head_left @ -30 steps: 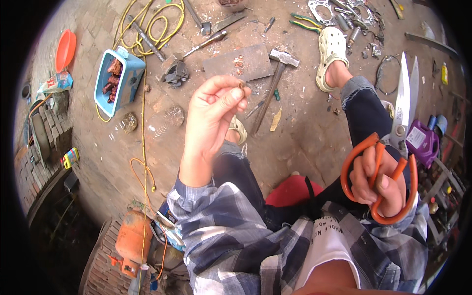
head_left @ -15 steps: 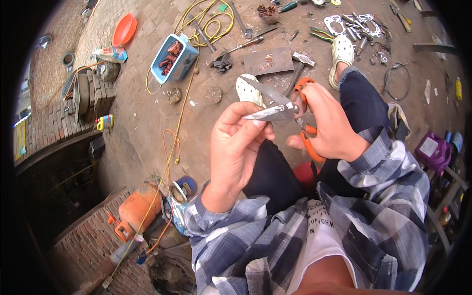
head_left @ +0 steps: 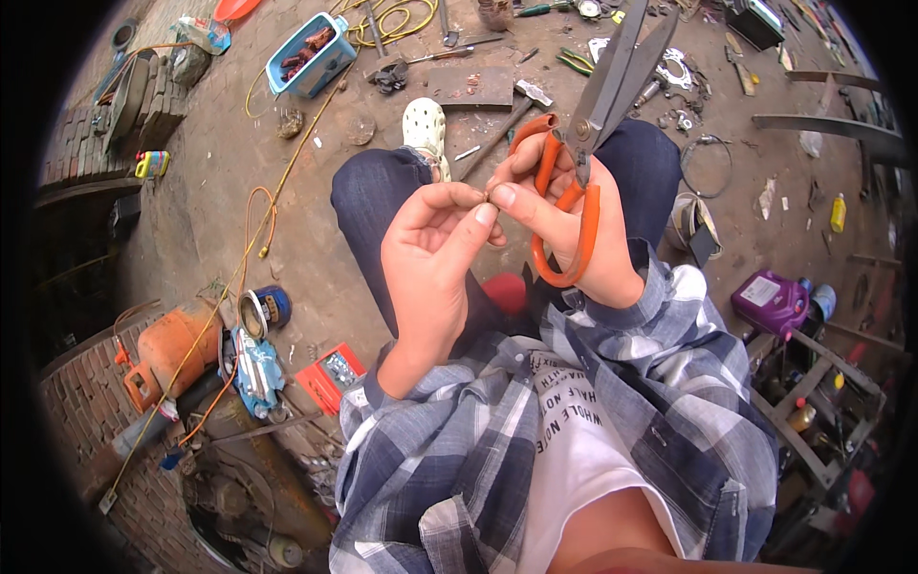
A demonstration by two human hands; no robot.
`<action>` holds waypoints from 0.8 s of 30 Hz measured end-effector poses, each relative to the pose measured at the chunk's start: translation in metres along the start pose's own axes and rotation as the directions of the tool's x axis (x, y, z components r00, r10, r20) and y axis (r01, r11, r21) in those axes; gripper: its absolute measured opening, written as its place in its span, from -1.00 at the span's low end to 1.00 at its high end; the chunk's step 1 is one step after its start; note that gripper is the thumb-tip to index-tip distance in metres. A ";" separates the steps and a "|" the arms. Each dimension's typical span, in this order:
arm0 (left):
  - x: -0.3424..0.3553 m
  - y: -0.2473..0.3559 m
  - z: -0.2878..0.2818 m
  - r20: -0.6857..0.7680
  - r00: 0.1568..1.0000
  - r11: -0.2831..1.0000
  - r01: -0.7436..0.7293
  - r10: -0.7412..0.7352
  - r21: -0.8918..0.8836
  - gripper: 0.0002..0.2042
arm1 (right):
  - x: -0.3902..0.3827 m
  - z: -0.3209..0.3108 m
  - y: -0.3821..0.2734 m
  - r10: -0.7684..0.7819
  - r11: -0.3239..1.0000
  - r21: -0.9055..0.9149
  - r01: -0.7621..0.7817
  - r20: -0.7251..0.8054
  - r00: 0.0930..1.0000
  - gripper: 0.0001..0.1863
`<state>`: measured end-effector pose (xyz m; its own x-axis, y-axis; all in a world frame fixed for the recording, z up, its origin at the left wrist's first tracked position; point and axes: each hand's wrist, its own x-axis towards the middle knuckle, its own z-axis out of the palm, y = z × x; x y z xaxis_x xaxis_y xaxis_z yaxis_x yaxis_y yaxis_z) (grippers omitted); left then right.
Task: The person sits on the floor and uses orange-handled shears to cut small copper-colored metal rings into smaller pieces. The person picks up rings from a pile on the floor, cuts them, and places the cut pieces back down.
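Large metal scissors (head_left: 585, 128) with orange-covered handles rest in my right hand (head_left: 604, 239), blades pointing up and away from me and slightly apart. One handle loop hangs around the outside of that hand. My left hand (head_left: 428, 253) is closed in a pinch, thumb against fingers. Its fingertips meet the thumb and fingertips of my right hand in front of my lap. Something tiny and dark seems to be between them, too small to name. Beyond the hands, a hammer (head_left: 533, 93) lies on the ground by a flat metal plate (head_left: 478, 88).
A blue bin (head_left: 316, 62) with reddish-brown pieces stands at the far left. A yellow cord (head_left: 292, 182) crosses the ground. An orange gas cylinder (head_left: 182, 344) and a red tray (head_left: 330, 378) are at near left. A purple jug (head_left: 770, 301) stands at right beside a metal frame (head_left: 808, 383).
My left hand has let go of the scissor blade. The scissors have swung upright in my right hand, and both hands' fingertips now meet. The view has shifted.
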<state>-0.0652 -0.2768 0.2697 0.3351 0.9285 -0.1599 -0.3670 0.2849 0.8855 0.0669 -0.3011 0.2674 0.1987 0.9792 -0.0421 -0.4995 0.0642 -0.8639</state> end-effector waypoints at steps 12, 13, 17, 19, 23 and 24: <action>-0.035 0.009 -0.011 0.313 0.907 0.796 0.402 -0.280 -0.453 -0.90 | -0.038 0.002 -0.013 -0.156 0.963 -0.240 0.126 -0.110 0.982 -0.86; -0.035 0.009 -0.012 0.310 0.911 0.801 0.393 -0.273 -0.451 -0.90 | -0.039 0.005 -0.010 -0.183 0.959 -0.240 0.153 -0.108 0.977 -0.86; -0.040 0.010 -0.009 0.269 0.929 0.838 0.351 -0.255 -0.418 -0.89 | -0.047 0.007 -0.016 -0.144 0.965 -0.216 0.148 0.037 0.989 -0.82; -0.041 0.011 -0.010 0.251 0.938 0.858 0.326 -0.240 -0.396 -0.88 | -0.050 0.012 -0.018 -0.088 0.992 -0.091 0.092 0.048 0.995 -0.80; -0.046 0.015 -0.013 0.203 0.955 0.898 0.275 -0.215 -0.342 -0.88 | -0.050 0.023 -0.018 -0.032 0.999 -0.038 0.033 0.038 0.999 -0.79; -0.046 0.015 -0.015 0.205 0.957 0.907 0.263 -0.204 -0.328 -0.88 | -0.051 0.025 -0.017 -0.021 0.998 -0.061 0.023 0.034 0.999 -0.79</action>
<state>-0.0995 -0.3120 0.2836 0.5733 0.7821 -0.2443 -0.5294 0.5812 0.6181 0.0441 -0.3468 0.2973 0.1801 0.9836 -0.0072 -0.4421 0.0744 -0.8939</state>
